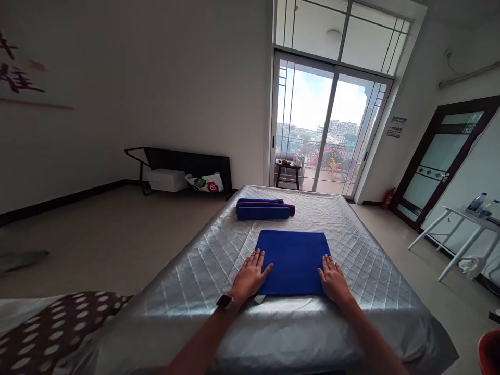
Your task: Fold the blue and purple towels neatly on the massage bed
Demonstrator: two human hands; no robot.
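Note:
A blue cloth (292, 263), folded into a flat rectangle, lies on the silver quilted bed cover (211, 276). My left hand (250, 276) rests on its left edge, fingers stretched out and thumb spread over the cloth. On the opposite edge lies my right hand (332, 276), also flat with fingers extended. A small white tag (259, 299) sticks out at the cloth's lower left corner. Farther back on the cover, rolled blue and dark purple cloths (263, 212) lie side by side.
A brown polka-dot fabric (66, 328) is at the lower left. A black bench-like frame (187, 161) stands by the wall, with a white box (166, 180) beneath. To the right are a small white table (469, 216) with bottles and a red object (489, 351). Glass sliding doors (304, 130) stand behind the bed.

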